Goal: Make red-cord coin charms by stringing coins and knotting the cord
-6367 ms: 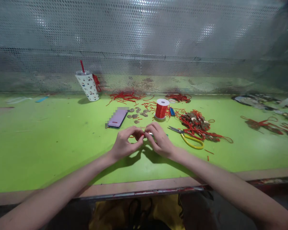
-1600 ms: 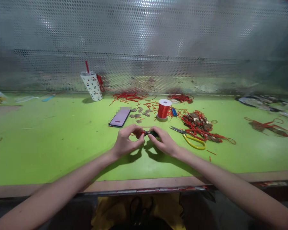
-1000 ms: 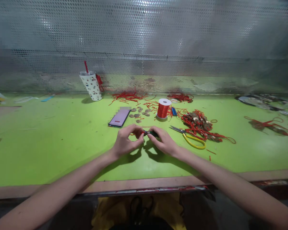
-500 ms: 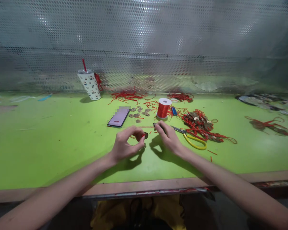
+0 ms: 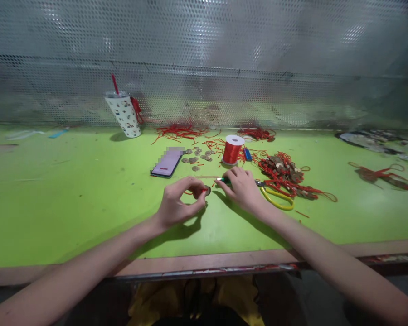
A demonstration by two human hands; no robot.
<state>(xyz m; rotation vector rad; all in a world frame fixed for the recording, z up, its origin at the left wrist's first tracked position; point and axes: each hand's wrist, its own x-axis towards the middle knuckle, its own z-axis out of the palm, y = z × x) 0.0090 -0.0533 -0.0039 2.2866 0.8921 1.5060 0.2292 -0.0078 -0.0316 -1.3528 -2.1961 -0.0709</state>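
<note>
My left hand (image 5: pixel 180 201) is closed in a pinch over the table. A dark round coin (image 5: pixel 208 190) with red cord on it sticks out from its thumb and forefinger. Facing it from the right, my right hand (image 5: pixel 244 190) is closed around a small green lighter (image 5: pixel 225 180), whose silvery end points toward the coin with a gap between them. Most of the lighter is hidden by the fingers. Beside that hand lie yellow-handled scissors (image 5: pixel 278 199), their blades partly covered. A spool of red cord (image 5: pixel 232 151) stands just beyond.
Loose coins (image 5: pixel 192 160) lie near a phone (image 5: pixel 168 163). Strung coins with red cord are heaped in a pile (image 5: pixel 280 167) on the right. Cut red cords (image 5: pixel 182 131), a blue lighter (image 5: pixel 247 154) and a patterned tumbler (image 5: pixel 125 113) are farther back, before a perforated metal panel (image 5: pixel 204 59).
My right hand has turned palm-down and its grip has shifted, so the green lighter's silvery end now shows toward the coin. My left hand keeps its pinch. The view has tilted slightly.
</note>
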